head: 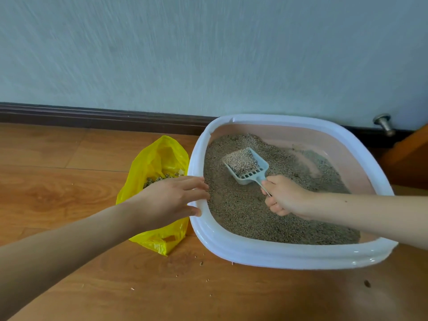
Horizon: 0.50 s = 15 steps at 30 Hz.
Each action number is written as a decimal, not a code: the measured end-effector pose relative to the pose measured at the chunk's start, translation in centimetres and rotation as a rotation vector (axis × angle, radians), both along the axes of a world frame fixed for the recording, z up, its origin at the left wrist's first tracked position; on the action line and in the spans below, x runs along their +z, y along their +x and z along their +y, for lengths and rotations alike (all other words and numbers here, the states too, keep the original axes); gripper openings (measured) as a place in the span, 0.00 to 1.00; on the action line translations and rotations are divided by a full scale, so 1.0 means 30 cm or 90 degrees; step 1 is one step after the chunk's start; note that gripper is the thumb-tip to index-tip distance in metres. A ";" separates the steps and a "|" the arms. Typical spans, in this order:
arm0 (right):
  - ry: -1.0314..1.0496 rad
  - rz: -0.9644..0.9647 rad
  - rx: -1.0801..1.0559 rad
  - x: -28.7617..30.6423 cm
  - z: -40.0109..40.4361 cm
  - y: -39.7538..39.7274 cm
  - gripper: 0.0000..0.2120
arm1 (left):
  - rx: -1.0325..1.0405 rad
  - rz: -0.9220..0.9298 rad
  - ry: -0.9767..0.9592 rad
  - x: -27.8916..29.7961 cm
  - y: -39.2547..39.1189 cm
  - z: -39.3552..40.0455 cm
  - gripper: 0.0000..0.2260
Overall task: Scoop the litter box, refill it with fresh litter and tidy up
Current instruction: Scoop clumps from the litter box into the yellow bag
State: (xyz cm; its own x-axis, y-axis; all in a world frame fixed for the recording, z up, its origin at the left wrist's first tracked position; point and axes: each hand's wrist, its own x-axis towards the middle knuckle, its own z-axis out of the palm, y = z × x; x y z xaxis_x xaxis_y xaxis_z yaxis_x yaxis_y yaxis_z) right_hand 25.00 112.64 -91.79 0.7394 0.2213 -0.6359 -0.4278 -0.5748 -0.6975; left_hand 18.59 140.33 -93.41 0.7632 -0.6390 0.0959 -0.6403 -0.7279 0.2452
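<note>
Right hand (pixel 283 196) fisted around the scoop (pixel 246 165) handle; loaded scoop points away and left, above the litter in the litter box (pixel 289 257). Left hand (pixel 172 196), fingers straight, rests on the box's left rim. Yellow bag (pixel 159 158) lies just beyond that rim, nearer the left hand; the load likely goes leftward.

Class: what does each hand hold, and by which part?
The right hand grips the scoop by its handle. The left hand holds nothing; its fingers rest on the litter box rim.

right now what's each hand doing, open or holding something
Left hand: open, fingers straight, resting on the litter box rim.
Right hand: closed round the scoop handle, scoop loaded with litter.
</note>
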 end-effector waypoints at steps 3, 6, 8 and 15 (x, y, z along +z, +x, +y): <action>-0.015 -0.003 0.061 0.031 -0.033 -0.054 0.13 | -0.004 0.003 0.001 -0.007 0.003 0.004 0.20; -0.005 0.001 0.056 0.051 -0.058 -0.086 0.13 | 0.001 0.009 0.001 -0.006 0.001 0.004 0.21; -0.018 -0.004 0.038 0.060 -0.070 -0.094 0.13 | 0.005 0.008 0.002 -0.006 -0.003 0.003 0.21; -0.005 0.007 0.050 0.074 -0.070 -0.124 0.13 | 0.013 0.016 0.010 -0.001 -0.009 -0.002 0.22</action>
